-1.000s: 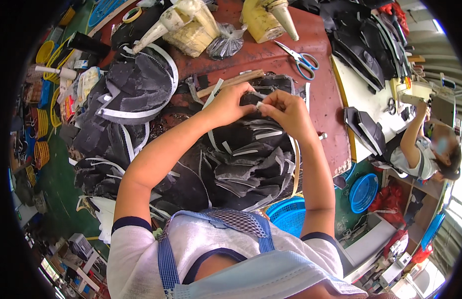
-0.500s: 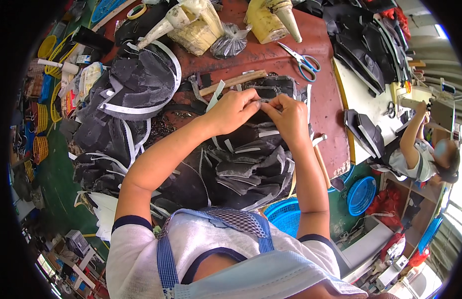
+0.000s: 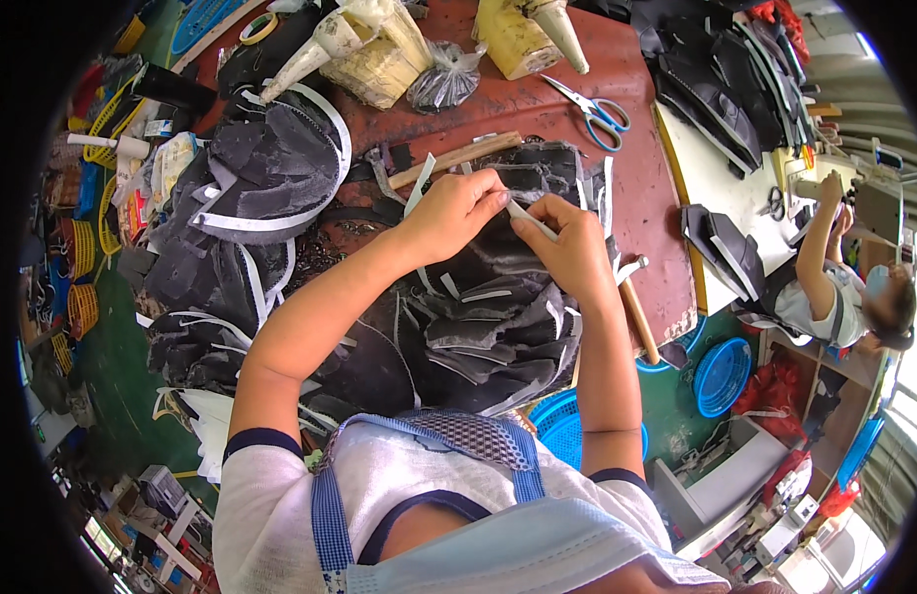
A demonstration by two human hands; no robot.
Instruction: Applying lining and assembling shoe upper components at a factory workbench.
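Note:
My left hand (image 3: 450, 218) and my right hand (image 3: 571, 246) meet over a pile of black fabric pieces (image 3: 473, 337) with white strips on several edges. Between thumb and fingers, my right hand pinches a narrow white strip (image 3: 530, 219) whose end points toward the left fingertips. The left thumb and fingers are closed at the edge of a dark piece, largely hidden by the hand, so what they grip cannot be made out. Just beyond the hands lies a hammer with a wooden handle (image 3: 458, 158); another hammer (image 3: 636, 307) lies right of my right forearm.
Scissors (image 3: 595, 111) lie on the red tabletop (image 3: 641, 198), near yellow blocks (image 3: 379, 64) and a plastic bag (image 3: 446, 77). Left are stacked black pieces (image 3: 270, 168). Blue baskets (image 3: 722, 378) stand low at right. Another person (image 3: 839, 297) works at far right.
My fingertips have drawn slightly apart, and the white strip now shows along my right fingers. The whole view has shifted a little.

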